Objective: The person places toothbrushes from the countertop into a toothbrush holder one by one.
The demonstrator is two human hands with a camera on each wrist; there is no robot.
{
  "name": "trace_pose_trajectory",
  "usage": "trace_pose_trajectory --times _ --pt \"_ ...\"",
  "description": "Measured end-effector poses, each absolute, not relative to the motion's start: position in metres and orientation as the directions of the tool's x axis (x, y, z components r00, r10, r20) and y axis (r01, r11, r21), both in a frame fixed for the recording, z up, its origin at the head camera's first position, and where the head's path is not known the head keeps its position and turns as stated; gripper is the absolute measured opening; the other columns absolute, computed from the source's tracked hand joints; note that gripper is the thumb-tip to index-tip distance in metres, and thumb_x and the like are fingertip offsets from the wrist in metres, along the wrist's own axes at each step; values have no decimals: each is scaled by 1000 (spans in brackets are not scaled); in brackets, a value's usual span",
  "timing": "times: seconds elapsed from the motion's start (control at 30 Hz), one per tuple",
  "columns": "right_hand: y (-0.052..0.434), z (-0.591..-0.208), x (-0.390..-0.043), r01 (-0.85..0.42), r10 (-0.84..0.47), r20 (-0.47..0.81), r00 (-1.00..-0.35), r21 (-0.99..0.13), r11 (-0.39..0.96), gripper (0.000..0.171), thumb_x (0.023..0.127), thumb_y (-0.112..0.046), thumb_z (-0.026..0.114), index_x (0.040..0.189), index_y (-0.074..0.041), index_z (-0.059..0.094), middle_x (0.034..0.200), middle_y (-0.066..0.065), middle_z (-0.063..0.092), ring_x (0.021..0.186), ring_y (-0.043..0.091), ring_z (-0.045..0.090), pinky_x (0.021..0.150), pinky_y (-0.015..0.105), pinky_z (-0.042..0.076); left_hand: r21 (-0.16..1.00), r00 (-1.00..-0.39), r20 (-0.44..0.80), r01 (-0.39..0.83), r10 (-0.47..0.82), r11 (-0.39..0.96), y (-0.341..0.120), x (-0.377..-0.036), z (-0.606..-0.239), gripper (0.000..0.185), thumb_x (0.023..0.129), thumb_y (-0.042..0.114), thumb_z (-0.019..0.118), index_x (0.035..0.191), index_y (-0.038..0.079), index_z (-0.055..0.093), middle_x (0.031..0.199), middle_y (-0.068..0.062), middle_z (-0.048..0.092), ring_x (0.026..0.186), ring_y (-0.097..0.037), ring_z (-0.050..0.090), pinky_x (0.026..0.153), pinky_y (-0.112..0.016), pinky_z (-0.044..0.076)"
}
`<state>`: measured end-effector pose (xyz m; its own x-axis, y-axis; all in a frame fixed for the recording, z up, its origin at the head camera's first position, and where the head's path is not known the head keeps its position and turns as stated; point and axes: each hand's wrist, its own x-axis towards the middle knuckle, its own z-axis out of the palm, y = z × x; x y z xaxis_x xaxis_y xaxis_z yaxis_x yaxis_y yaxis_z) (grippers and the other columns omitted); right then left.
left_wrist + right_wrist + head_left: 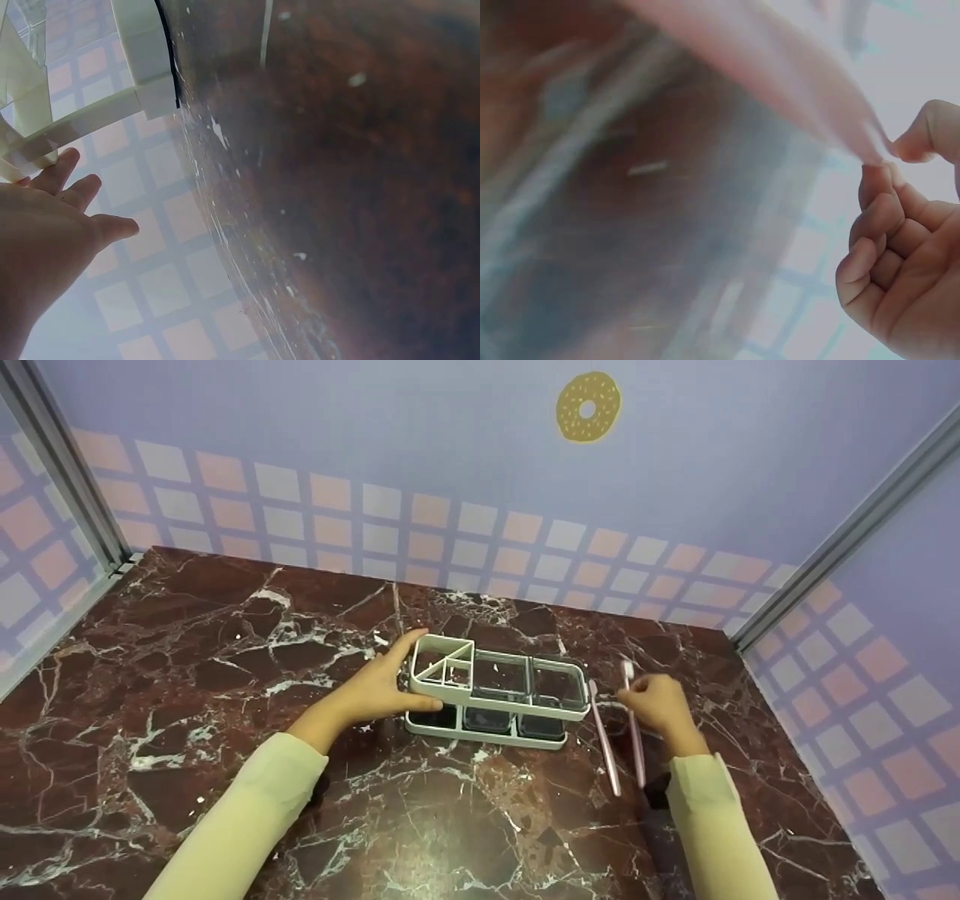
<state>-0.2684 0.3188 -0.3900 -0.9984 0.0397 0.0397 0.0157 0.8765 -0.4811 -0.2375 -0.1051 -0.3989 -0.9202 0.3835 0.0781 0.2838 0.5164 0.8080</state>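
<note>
A white compartment rack stands on the dark red marble table. My left hand rests against the rack's left end with fairly straight fingers. In the left wrist view my left hand touches the rack's white frame with its fingertips, and the thumb sticks out free. Right of the rack, my right hand pinches a pink toothbrush between thumb and forefinger, its head pointing away from me. The right wrist view shows my right hand pinching the blurred pink handle.
A second pink toothbrush lies flat on the table between the rack and my right hand. Checked blue walls close the table at the back and on both sides, with metal corner posts. A doughnut sticker is on the back wall.
</note>
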Motion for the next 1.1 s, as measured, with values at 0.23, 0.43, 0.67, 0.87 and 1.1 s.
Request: trace_pose_trajectory --times 0.23,0.43,0.67,0.87,1.1 --pt "286 -333 -263 -21 100 120 -988 -736 676 22 84 -12 59 97 5 65 78 8 62 57 14 56 49 22 52 815 -922 79 278 378 509 -106 -238 -397 111 70 37 85 154 24 14 133 -24 53 120 -39 52 109 -55 33" --pt "247 -291 -257 -162 109 283 -953 -779 606 16 83 -9 60 90 3 67 68 -2 58 53 6 45 45 16 41 803 -923 66 275 380 529 -105 -237 -396 111 71 38 84 154 24 13 141 -26 46 128 -42 45 111 -58 29" --pt "203 -268 -255 -276 79 364 -928 -814 512 13 82 -4 60 88 5 67 67 -2 58 55 6 46 47 16 41 796 -922 74 284 380 534 -105 -237 -397 110 70 41 84 154 24 14 137 -25 50 127 -44 45 112 -61 24" --pt "177 -266 -253 -353 76 414 -907 -846 399 9 81 0 60 86 5 66 67 -3 60 56 6 51 52 17 48 790 -922 77 289 380 542 -106 -238 -399 111 70 43 84 154 23 14 137 -26 50 129 -47 42 114 -63 13" --pt "154 -268 -249 -418 55 468 -882 -832 364 10 80 -1 61 86 4 67 67 -1 61 56 6 49 50 15 43 806 -920 91 293 380 515 -105 -239 -399 110 68 40 85 153 24 17 128 -20 58 116 -37 55 108 -57 33"
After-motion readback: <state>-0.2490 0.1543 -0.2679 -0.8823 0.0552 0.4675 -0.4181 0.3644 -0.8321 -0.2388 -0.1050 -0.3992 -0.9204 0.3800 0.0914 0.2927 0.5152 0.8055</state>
